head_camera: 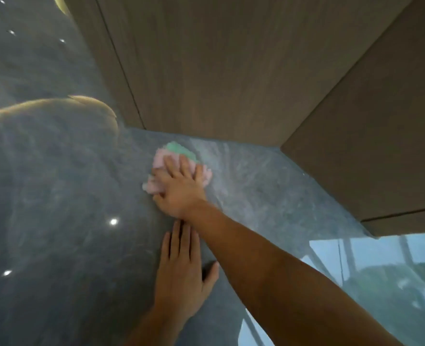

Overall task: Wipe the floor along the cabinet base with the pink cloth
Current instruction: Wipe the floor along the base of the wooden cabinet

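A bunched pink cloth [160,158] with a green part on its far side lies on the glossy grey floor [56,196], a short way in front of the wooden cabinet base [206,116]. My right hand [179,188] presses flat on the cloth, fingers spread and pointing toward the cabinet. Nearer to me, my left hand [181,273] rests palm down on the bare floor, fingers together, holding nothing. The cloth's near part is hidden under my right hand.
The cabinet front runs across the top, and a second cabinet block [371,158] juts out on the right, forming an inner corner. The shiny floor reflects ceiling lights [113,222] and a window [381,283] at lower right.
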The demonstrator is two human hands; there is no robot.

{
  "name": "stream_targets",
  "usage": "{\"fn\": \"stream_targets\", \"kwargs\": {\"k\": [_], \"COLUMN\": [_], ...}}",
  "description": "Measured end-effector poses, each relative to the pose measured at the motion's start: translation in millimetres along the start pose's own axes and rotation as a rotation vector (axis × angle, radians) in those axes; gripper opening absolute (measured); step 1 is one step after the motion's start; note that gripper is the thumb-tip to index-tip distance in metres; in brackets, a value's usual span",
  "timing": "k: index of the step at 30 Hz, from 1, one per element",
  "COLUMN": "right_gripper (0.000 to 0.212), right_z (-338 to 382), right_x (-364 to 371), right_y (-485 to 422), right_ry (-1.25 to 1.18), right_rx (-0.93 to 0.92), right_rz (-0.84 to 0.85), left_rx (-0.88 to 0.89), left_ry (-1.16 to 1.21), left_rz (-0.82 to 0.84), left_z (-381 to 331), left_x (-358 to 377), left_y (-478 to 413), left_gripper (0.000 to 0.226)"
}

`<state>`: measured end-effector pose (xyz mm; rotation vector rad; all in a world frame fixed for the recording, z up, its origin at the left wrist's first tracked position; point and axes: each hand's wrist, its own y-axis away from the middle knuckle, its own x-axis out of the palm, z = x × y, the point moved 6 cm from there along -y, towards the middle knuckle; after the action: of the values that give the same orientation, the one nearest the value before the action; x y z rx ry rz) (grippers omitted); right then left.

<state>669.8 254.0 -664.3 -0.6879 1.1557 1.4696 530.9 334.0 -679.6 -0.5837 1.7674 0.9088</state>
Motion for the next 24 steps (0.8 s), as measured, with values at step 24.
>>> {"fn": "stream_targets", "kwargs": {"k": [24], "right_gripper": [0.062], "right_z": [-207], "right_x": [-52], "right_y": [71], "right_ry": [0.094], "right_rx": [0.622], "right_rz": [-0.272], "left_rx": [-0.008], "left_ry": [0.058], "left_rz": [-0.135], "left_z": [5], "left_x": [9], "left_y": [-4], "left_gripper": [0.091]}}
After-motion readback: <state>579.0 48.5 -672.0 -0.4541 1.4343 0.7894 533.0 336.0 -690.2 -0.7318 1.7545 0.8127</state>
